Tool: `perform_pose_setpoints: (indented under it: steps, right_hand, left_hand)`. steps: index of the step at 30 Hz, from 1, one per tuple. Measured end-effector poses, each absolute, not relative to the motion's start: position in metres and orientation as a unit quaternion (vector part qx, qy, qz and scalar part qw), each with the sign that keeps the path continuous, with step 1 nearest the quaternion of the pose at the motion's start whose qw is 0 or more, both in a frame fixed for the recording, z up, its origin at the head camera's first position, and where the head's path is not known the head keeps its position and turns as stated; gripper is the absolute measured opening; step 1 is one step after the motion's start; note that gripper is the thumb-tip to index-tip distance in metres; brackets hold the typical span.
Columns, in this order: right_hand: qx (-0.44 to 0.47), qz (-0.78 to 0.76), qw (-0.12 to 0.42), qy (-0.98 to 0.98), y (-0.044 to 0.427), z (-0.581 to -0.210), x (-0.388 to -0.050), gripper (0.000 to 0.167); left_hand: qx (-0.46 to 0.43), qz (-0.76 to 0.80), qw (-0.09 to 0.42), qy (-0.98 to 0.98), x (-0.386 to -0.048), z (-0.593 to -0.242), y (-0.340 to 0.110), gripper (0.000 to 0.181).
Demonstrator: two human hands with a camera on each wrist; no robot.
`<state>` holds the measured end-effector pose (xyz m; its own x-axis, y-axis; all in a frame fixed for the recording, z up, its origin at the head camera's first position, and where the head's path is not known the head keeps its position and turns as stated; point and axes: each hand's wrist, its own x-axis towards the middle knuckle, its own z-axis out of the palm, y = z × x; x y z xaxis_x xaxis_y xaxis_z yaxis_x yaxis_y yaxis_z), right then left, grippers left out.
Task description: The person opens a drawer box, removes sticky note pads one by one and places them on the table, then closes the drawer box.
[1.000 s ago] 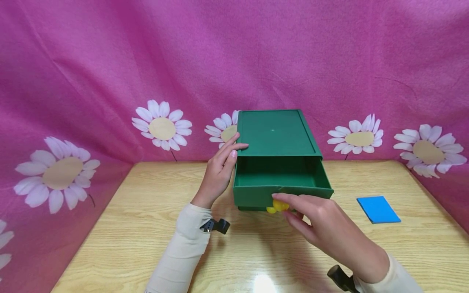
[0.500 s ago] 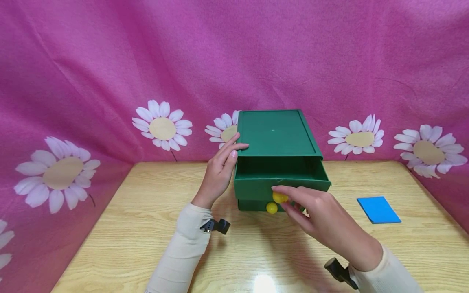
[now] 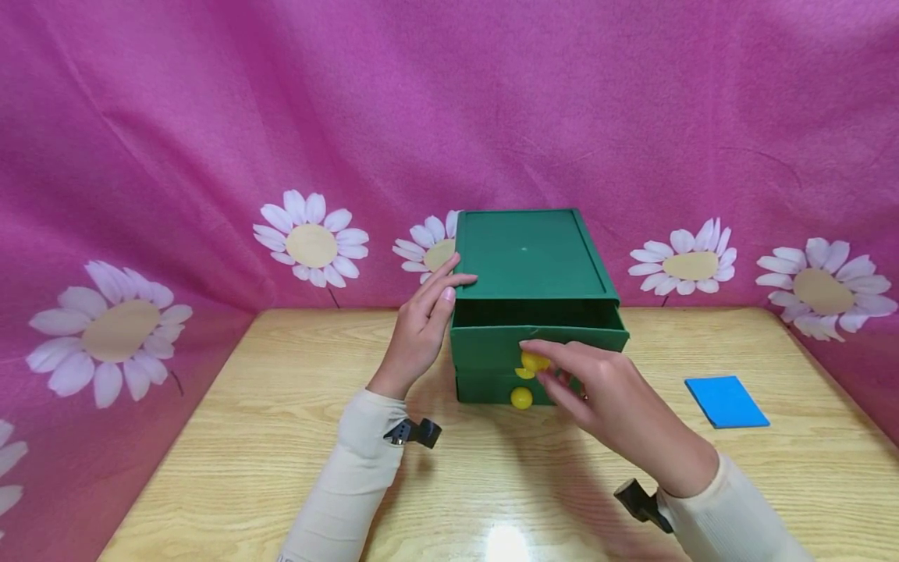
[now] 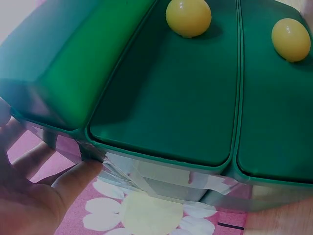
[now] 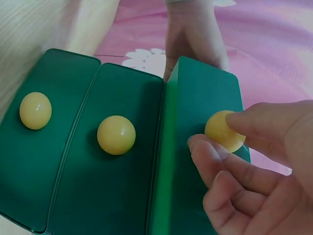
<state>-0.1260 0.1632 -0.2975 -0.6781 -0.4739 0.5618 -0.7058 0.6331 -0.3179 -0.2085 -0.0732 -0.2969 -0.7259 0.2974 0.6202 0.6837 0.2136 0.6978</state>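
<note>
A green drawer cabinet [image 3: 523,250] stands on the table, its top drawer [image 3: 485,347] partly pulled out. My right hand [image 3: 618,398] pinches that drawer's round yellow knob [image 5: 222,132] between thumb and fingers. Lower down, the middle drawer [image 5: 110,181] and the bottom drawer [image 5: 29,161] sit flush in the frame, each with a yellow knob. My left hand [image 3: 416,336] rests against the cabinet's left side, fingertips over the top edge. Fairly straight left fingers also show beside the cabinet in the left wrist view. Most of the top drawer's inside is hidden by its front.
A flat blue square [image 3: 726,402] lies on the wooden table [image 3: 281,437] to the right of the cabinet. Behind rises a pink cloth [image 3: 520,109] printed with white daisies. Small black devices are strapped at both wrists.
My right hand has pushed the top drawer inward by its knob, so less of its inside shows. The lower knobs have come into view beneath it. My left hand stays in place.
</note>
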Motion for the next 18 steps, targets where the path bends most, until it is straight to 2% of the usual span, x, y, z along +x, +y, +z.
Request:
perform_pose_setpoints:
  steps: [8,14,18]
  right_hand:
    - [0.337,0.269,0.229,-0.873,0.162,-0.3,-0.136,0.038]
    - [0.335,0.267,0.239,-0.871,0.162,-0.3,-0.14,0.038]
    - [0.334,0.273,0.244,-0.869,0.161,-0.301,-0.143,0.038]
  left_hand:
    - [-0.325,-0.539,0.183,-0.756,-0.209,-0.298,-0.073,0.033]
    - [-0.328,-0.527,0.193,-0.76,-0.23,-0.319,-0.075,0.035]
    - [-0.328,-0.533,0.184,-0.757,-0.22,-0.309,-0.074,0.034]
